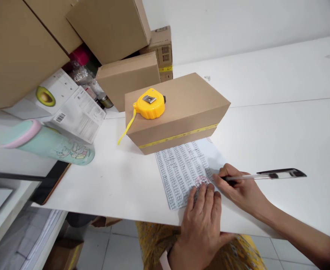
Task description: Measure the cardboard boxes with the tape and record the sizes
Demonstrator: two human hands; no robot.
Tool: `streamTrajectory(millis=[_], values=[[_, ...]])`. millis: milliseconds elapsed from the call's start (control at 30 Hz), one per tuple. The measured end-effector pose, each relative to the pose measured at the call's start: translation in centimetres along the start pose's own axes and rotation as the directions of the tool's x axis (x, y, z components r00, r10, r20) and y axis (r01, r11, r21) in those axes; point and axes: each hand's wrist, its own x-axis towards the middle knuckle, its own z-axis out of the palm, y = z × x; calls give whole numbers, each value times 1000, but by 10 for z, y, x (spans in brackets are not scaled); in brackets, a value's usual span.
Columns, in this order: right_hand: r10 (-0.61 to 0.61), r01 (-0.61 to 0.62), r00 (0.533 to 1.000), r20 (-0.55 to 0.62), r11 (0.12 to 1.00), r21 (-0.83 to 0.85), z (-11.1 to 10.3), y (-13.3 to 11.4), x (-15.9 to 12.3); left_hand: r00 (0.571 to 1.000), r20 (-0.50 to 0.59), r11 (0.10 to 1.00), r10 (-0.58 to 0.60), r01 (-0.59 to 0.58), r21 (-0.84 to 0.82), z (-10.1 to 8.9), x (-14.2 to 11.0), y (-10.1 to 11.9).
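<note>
My right hand (239, 187) grips a clear pen with a black cap (268, 174), its tip down on a printed sheet of small text (180, 168). My left hand (202, 217) lies flat, fingers stretched over the sheet's near edge by a pink stamp mark (202, 181). The sheet rests on the white table (280, 131), partly under a cardboard box (181, 112) sealed with yellow tape. A yellow tape measure (150, 104) sits on top of the box, its strap hanging over the left side.
More cardboard boxes (128, 77) are stacked at the back left. A white avocado-print carton (60, 101) and a mint bottle with a pink lid (46, 142) lie at the left. A dark tablet (50, 182) overhangs the table's left edge. Tiled floor shows below.
</note>
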Motion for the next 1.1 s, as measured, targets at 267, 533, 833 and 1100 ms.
streamTrajectory(millis=[267, 533, 833, 1100], values=[[-17, 18, 1000, 17, 999, -28, 0, 3, -2, 1000, -3, 1000, 2, -2, 14, -2, 0, 0], [-21, 21, 999, 31, 1000, -19, -1, 4, -2, 999, 30, 1000, 10, -11, 19, -4, 1, -1], [35, -35, 999, 18, 999, 5, -1, 3, -2, 1000, 28, 1000, 11, -12, 21, -3, 0, -1], [104, -104, 995, -8, 994, 19, 0, 6, -3, 999, 45, 1000, 10, -11, 22, -4, 0, -1]])
